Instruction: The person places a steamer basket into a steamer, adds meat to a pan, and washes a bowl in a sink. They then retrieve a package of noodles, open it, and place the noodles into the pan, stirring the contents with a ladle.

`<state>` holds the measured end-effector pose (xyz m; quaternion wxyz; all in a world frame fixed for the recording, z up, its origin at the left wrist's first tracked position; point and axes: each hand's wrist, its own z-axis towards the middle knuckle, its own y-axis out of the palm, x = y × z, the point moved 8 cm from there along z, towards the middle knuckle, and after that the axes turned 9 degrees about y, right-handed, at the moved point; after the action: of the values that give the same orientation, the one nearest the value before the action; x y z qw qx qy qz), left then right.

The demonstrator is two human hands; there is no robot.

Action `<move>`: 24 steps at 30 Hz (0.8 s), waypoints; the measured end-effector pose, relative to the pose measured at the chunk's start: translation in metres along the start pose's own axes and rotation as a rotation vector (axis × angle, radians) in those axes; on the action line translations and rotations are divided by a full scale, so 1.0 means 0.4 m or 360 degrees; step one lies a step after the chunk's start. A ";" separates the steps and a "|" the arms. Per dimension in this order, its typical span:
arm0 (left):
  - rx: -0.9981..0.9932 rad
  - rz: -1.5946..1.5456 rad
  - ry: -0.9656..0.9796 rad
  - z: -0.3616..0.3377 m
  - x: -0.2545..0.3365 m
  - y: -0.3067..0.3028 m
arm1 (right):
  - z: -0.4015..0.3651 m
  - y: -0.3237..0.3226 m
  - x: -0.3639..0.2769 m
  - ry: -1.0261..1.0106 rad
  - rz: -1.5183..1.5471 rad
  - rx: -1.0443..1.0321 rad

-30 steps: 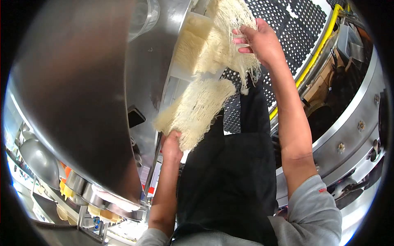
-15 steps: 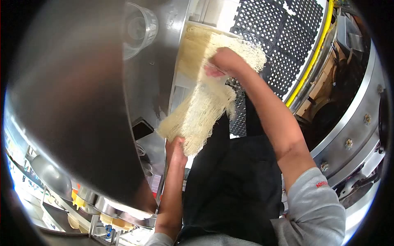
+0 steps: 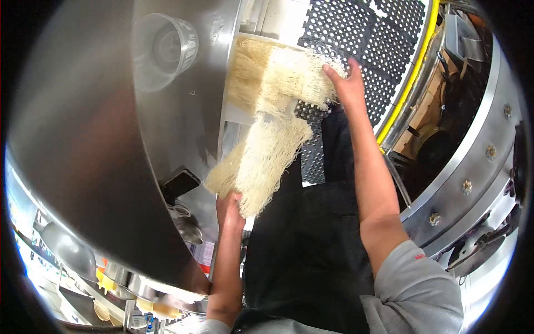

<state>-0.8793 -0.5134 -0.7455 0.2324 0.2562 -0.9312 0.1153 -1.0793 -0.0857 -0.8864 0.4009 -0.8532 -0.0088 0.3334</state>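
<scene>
A sheet of dried rice noodles [image 3: 267, 156], pale and thready, slants up from my left hand [image 3: 229, 211], whose fingers are closed on its lower end. Above it lies a second sheet of dried noodles [image 3: 300, 75], reaching out from a pale tray [image 3: 236, 114] under the counter edge. The two sheets meet or overlap near the middle. At the right end of the upper sheet is my right hand [image 3: 349, 88], thumb and fingers spread apart, fingertips close to the noodle strands.
On the steel counter [image 3: 200, 117] at left stand a clear plastic tub [image 3: 169, 47] and a dark flat object [image 3: 182, 181]. Black perforated mats [image 3: 367, 61] cover the floor. A yellow hose or strip [image 3: 414, 83] runs before the stove front [image 3: 473, 167] at right.
My right hand has gone from a closed grip between the two noodle sheets to the upper sheet's right end, fingers now spread. My left hand keeps its hold. The view has shifted slightly.
</scene>
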 end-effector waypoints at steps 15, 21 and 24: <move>-0.0105 0.0305 0.0064 -0.071 0.025 0.000 | -0.240 -0.413 -0.247 0.0267 0.0219 -0.0685; -0.0203 0.0210 -0.0179 -0.192 0.062 0.001 | -0.190 -0.629 -0.147 0.0451 0.0591 -0.1146; -0.0412 0.0010 -0.0224 -0.197 0.088 0.061 | -0.224 -0.602 -0.145 0.0678 0.0700 -0.1492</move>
<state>-0.8897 -0.4813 -0.6625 0.1973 0.2286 -0.9530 -0.0232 -1.0122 0.0004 -0.6469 -0.1073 -0.9704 0.1032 0.1899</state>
